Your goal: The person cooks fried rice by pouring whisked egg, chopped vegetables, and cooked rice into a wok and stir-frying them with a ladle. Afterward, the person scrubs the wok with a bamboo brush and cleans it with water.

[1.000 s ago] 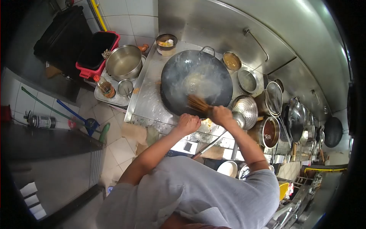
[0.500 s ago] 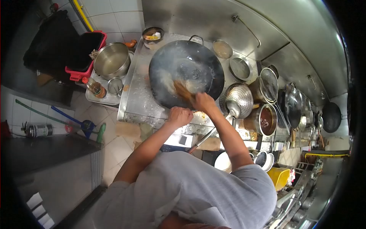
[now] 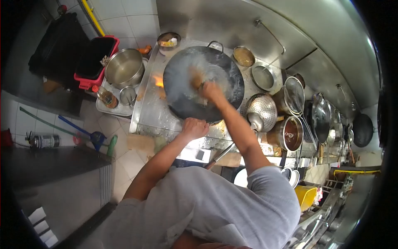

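Observation:
A large black wok (image 3: 178,97) sits on the steel stove, with steam and some water inside it. In my right hand (image 3: 212,92) is a bamboo wok brush (image 3: 195,79), its bristles against the inside of the wok and smeared by motion. My left hand (image 3: 195,128) is closed at the wok's near edge; its fingers hide the part it grips. At the wok's far side a loop handle (image 3: 215,43) stands up. Flame (image 3: 158,80) shows by the wok's left side.
Right of the wok are a perforated strainer ladle (image 3: 262,113), a pot of dark red-brown liquid (image 3: 291,133) and small bowls. To the left stand a steel pot (image 3: 124,68) and a bottle with a red cap (image 3: 107,98). A faucet pipe (image 3: 271,34) hangs from the back wall.
My right hand and the brush have moved up and away, from the near side of the wok towards its middle. A flame now shows at the left. My left hand stays at the near edge.

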`<state>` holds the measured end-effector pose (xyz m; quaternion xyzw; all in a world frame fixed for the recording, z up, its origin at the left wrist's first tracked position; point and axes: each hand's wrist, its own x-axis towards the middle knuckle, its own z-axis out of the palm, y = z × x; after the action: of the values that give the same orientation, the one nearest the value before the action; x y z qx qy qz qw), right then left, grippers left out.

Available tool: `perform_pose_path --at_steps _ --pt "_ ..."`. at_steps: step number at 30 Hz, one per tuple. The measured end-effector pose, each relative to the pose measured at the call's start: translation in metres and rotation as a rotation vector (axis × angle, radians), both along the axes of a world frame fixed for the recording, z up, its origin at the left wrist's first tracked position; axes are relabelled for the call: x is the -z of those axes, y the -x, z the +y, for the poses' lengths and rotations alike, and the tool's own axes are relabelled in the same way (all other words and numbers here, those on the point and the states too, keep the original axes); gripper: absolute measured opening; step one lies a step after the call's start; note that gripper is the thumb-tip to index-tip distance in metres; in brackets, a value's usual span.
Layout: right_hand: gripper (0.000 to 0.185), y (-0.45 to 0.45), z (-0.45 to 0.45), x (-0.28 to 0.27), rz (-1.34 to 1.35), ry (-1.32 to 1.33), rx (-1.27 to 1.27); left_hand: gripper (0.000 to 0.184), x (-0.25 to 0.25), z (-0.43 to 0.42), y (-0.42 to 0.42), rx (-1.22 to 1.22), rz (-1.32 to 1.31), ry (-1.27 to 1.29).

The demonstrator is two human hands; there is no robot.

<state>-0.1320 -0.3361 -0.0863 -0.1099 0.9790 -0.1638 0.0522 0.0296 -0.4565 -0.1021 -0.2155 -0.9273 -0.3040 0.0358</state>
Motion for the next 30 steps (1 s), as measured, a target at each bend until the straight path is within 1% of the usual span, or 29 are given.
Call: perform_pose_path --at_steps 2,3,4,5,6,7,8,9,11,12,14,16,18,19,20,21,22,23,24,25,26,28,29,30 --pt "0.041 -0.061 0.011 0.001 0.031 -0.006 -0.099 0.031 0.0 0.001 0.0 -0.012 0.004 -0.003" --pt "0.037 -0.086 0.021 -0.03 -0.134 -0.073 -0.148 0.032 -0.003 0.001 0.001 -0.013 0.02 -0.02" --pt "0.032 -0.1 0.031 -0.043 -0.278 -0.174 -0.125 0.032 -0.004 -0.002 -0.002 -0.016 0.032 -0.03" --pt "0.029 -0.115 0.05 -0.063 -0.215 -0.291 -0.164 0.033 0.007 -0.002 -0.002 -0.018 0.087 -0.111" --pt "0.031 -0.106 0.074 -0.061 -0.252 -0.422 -0.213 0.033 0.004 -0.004 -0.002 -0.029 0.097 -0.1" --pt "0.03 -0.087 0.092 -0.066 -0.271 -0.571 -0.14 0.034 0.001 -0.005 -0.003 -0.014 0.106 -0.093" --pt "0.029 -0.06 0.113 -0.054 -0.146 -0.632 -0.147 0.035 -0.002 -0.006 -0.004 0.007 0.111 -0.087" --pt "0.03 -0.034 0.127 -0.049 0.022 -0.548 -0.128 0.034 -0.002 -0.006 -0.003 0.009 0.137 -0.079" --pt "0.033 0.04 0.14 0.0 0.387 -0.409 -0.231 0.034 0.004 -0.006 0.001 0.019 0.147 -0.102" --pt "0.037 0.059 0.103 -0.029 0.125 -0.386 -0.111 0.034 0.007 -0.005 -0.001 0.033 0.148 -0.124" --pt "0.041 0.072 0.053 -0.011 0.058 -0.198 0.061 0.033 0.001 -0.004 -0.002 0.032 0.116 -0.087" --pt "0.047 0.022 0.013 -0.04 -0.321 0.146 0.185 0.032 0.0 -0.01 -0.006 0.038 0.079 -0.039" --pt "0.05 -0.022 0.01 -0.039 -0.479 0.258 0.011 0.02 0.001 -0.013 -0.008 0.083 -0.005 -0.089" --pt "0.049 -0.045 0.021 -0.03 -0.384 0.151 -0.067 0.02 -0.003 -0.017 -0.014 0.086 -0.004 -0.089" --pt "0.049 -0.064 0.035 -0.021 -0.289 0.046 -0.148 0.026 -0.011 -0.025 -0.025 0.029 0.073 -0.174" --pt "0.049 -0.086 0.045 -0.052 -0.306 -0.085 -0.163 0.038 -0.013 -0.037 -0.038 -0.031 0.15 -0.255" --pt "0.049 -0.098 0.055 -0.086 -0.319 -0.215 -0.181 0.05 -0.009 -0.054 -0.051 -0.144 0.107 -0.225" --pt "0.049 -0.089 0.073 -0.083 -0.306 -0.335 -0.134 0.062 -0.004 -0.074 -0.067 -0.256 0.064 -0.194" --pt "0.05 -0.077 0.093 -0.076 -0.295 -0.455 -0.084 0.064 0.024 -0.091 -0.086 -0.475 0.072 -0.059" --pt "0.052 -0.059 0.112 -0.061 -0.189 -0.439 -0.083 0.066 0.057 -0.105 -0.106 -0.689 0.074 0.081" --pt "0.053 -0.038 0.121 -0.048 -0.087 -0.424 -0.079 0.066 0.074 -0.116 -0.122 -0.683 0.065 0.087" --pt "0.052 0.007 0.092 -0.051 -0.194 -0.259 0.133 0.068 0.091 -0.128 -0.135 -0.962 -0.349 0.104" --pt "0.051 0.025 0.079 -0.028 -0.108 -0.187 0.142 0.068 0.092 -0.131 -0.138 -0.959 -0.347 0.101" --pt "0.051 0.038 0.066 0.001 -0.021 -0.116 0.15 0.068 0.093 -0.133 -0.14 -0.888 -0.507 0.033"
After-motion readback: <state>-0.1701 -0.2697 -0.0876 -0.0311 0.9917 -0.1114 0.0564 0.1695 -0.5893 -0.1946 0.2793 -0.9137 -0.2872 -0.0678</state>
